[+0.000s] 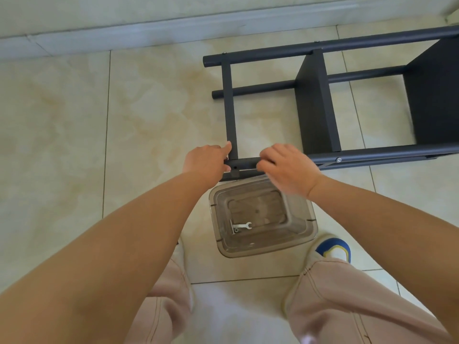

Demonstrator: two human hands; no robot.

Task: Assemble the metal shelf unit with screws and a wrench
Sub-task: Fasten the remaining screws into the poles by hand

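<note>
A: Lying on its side on the tiled floor (62,108): dark metal shelf unit (315,103), long axis running left to right, away toward the right.

B: And the near post (244,164)?

A: Straight ahead, its free end gripped between both hands. Left hand (206,161) curled around the end, forefinger up against the crossbar (231,108). Right hand (289,168) wrapped over the post just to the right. Open bolt hole (235,167) between them, nearer the left hand.

B: Tools?

A: Below the hands, nearer the knees: clear plastic bin (263,217), small wrench (244,225) inside beside what looks like a bolt. Untouched. Probably a reach down and back next, either hand about equally near.

B: Fastened joints?

A: One screw head (338,159) visible further right along the same post.
</note>
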